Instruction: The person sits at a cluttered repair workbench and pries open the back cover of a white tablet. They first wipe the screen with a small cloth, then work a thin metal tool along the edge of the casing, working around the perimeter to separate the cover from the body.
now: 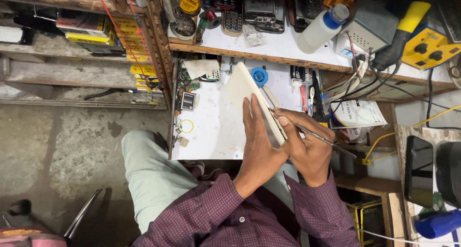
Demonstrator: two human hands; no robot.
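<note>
Both hands on white tablet

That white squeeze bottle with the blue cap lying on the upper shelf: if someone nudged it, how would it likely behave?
The white squeeze bottle lies on its side on the upper shelf, so its round body would probably roll. It looks like thin plastic, so likely light and slightly squashy. Its blue cap appears closed, so spilling seems unlikely.

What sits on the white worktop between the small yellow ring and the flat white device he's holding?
Nothing: in the head view, bare white worktop lies between the yellow ring and the white device.
</note>
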